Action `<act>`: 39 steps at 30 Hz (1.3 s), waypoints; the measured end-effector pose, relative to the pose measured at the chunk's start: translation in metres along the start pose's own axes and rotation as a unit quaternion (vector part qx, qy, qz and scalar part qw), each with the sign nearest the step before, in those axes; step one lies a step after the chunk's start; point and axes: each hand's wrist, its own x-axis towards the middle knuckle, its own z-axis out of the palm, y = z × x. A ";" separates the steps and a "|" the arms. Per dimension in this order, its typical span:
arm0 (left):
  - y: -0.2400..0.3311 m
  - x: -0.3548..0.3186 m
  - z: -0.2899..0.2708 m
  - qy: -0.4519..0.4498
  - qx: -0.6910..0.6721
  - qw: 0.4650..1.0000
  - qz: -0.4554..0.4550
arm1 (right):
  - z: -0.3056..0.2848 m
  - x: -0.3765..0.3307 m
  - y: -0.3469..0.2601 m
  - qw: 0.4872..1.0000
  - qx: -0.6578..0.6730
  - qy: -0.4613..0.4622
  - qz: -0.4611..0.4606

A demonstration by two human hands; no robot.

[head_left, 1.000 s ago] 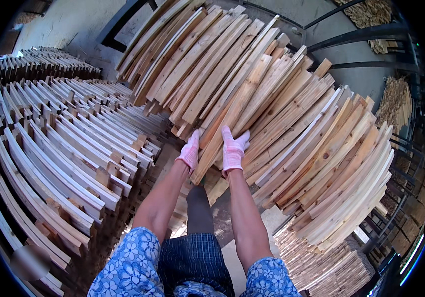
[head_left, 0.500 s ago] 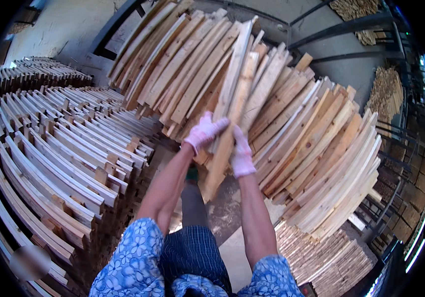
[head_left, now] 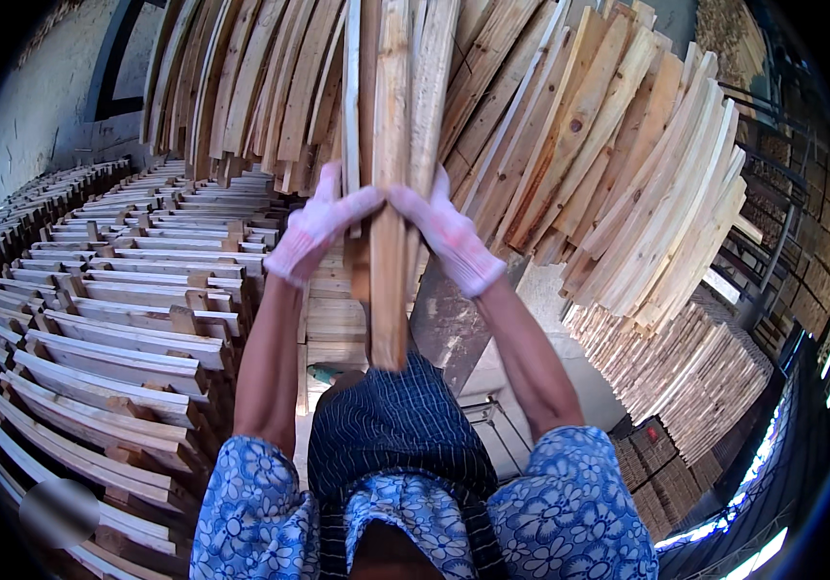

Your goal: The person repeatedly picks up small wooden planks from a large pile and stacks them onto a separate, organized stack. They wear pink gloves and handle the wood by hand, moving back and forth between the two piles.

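Your left hand (head_left: pixel 318 230) is closed around the bundle of boards (head_left: pixel 391 193), which stands upright in front of your chest, and your right hand (head_left: pixel 449 237) clamps its other side. Keep both grips level so the boards stay together. Half a second ago the bundle sat lower and tilted against the leaning planks (head_left: pixel 608 164).

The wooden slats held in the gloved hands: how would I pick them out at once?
Start from the big fan of pale wooden boards leaning at the back. In front of its middle, the left hand and right hand, both in pink-white gloves, clasp a small bundle of pale wooden slats. Unlike the slanting boards, it stands upright with its lower end hanging free.
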 end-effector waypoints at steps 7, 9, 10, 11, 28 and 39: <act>0.012 -0.007 0.061 0.010 -0.354 0.935 0.015 | -0.024 0.011 0.047 0.974 0.227 -0.016 0.001; 0.045 -0.021 0.068 0.052 -0.257 0.963 -0.065 | -0.019 0.012 0.052 0.955 0.295 -0.025 0.031; 0.023 -0.010 0.074 0.072 -0.257 0.963 -0.027 | -0.019 0.012 0.052 0.952 0.302 -0.033 0.046; 0.010 -0.004 0.076 0.064 -0.250 0.966 -0.026 | -0.019 0.012 0.056 0.950 0.309 -0.035 0.040; -0.048 0.014 0.044 0.005 -0.340 0.938 0.067 | 0.000 0.028 0.070 0.961 0.273 -0.026 0.032; 0.024 -0.166 0.103 0.053 -0.310 0.949 -0.023 | 0.006 -0.146 0.014 0.987 0.149 -0.050 0.030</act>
